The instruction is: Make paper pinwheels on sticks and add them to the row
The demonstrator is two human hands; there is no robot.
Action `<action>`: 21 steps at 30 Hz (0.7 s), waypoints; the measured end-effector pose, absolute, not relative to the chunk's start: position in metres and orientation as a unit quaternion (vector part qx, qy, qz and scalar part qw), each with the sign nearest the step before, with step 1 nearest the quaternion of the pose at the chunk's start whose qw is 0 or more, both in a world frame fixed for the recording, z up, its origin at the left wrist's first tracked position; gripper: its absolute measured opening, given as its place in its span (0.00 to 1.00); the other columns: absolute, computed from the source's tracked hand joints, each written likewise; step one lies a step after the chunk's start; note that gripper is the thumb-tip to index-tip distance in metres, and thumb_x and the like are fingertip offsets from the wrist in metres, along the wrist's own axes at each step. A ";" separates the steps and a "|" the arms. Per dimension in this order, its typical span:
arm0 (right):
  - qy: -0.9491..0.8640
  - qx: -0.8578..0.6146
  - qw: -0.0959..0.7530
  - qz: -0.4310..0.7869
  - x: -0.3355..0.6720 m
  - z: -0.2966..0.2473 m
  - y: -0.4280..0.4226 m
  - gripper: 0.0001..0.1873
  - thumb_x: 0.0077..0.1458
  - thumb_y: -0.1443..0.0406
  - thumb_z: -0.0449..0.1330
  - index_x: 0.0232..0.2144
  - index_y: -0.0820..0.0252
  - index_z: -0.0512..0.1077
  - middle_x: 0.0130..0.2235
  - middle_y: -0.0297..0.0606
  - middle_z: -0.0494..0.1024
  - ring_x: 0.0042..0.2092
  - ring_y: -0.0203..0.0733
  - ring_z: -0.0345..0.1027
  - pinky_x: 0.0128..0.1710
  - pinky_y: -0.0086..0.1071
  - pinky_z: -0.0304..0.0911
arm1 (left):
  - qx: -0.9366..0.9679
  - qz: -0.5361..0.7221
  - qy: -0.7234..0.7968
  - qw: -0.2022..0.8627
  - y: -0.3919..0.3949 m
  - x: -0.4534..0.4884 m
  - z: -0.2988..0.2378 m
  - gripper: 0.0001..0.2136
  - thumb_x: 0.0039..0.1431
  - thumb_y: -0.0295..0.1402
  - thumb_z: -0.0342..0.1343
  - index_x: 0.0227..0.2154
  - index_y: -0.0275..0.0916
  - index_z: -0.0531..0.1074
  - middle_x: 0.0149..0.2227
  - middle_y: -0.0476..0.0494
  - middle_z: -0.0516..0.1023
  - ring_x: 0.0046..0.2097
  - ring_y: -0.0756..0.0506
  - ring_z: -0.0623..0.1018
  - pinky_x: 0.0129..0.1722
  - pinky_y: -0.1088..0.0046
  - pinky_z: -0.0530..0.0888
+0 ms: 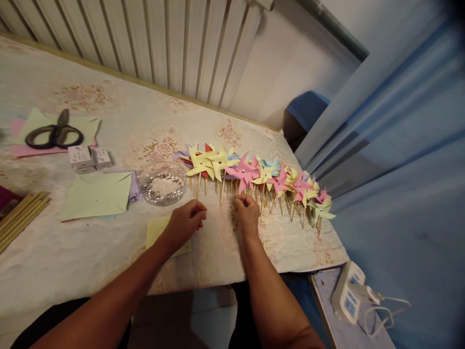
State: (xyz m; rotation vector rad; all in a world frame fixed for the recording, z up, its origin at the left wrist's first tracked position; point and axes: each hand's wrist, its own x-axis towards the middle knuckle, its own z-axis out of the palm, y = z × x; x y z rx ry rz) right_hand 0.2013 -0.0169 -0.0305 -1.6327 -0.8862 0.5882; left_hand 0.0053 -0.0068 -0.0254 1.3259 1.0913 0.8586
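My right hand [248, 213] pinches the wooden stick of a pink paper pinwheel [243, 171] between thumb and fingers, at the front of a row of pinwheels. To its left, my left hand [187, 220] hovers over the table with fingers curled in and nothing visible in them. Below that forearm lies a yellow paper square [156, 230], partly covered. Beside the hand stands a round clear dish [163, 196] of small silvery pieces. Several finished pinwheels in yellow [200, 163], blue and light green [321, 210] stretch rightward on their sticks.
Green paper sheets [98, 196] lie left of the dish, near small white boxes [80, 157]. Dark-handled scissors [54, 136] rest on more paper. Wooden sticks [22, 218] are at the far left. A power strip [348, 293] sits beyond the right table edge, by a blue curtain [407, 169].
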 end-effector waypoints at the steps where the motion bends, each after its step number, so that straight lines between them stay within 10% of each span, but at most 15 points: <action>1: -0.378 -0.693 0.559 0.254 0.200 -0.032 -0.016 0.09 0.43 0.61 0.58 0.26 0.59 0.75 0.25 0.29 0.72 0.28 0.36 0.60 0.31 0.31 0.58 | 0.566 0.366 0.466 0.574 -0.007 0.005 -0.026 0.08 0.49 0.38 0.57 0.29 0.39 0.70 0.25 0.50 0.75 0.24 0.49 0.74 0.24 0.73 0.70; 21: -0.425 -0.676 0.530 0.284 0.161 -0.040 -0.015 0.08 0.44 0.63 0.56 0.26 0.59 0.74 0.22 0.28 0.69 0.26 0.36 0.60 0.28 0.29 0.57 | 0.586 0.349 0.470 0.561 -0.010 0.007 -0.029 0.07 0.50 0.37 0.54 0.29 0.39 0.70 0.25 0.50 0.76 0.24 0.49 0.74 0.25 0.73 0.70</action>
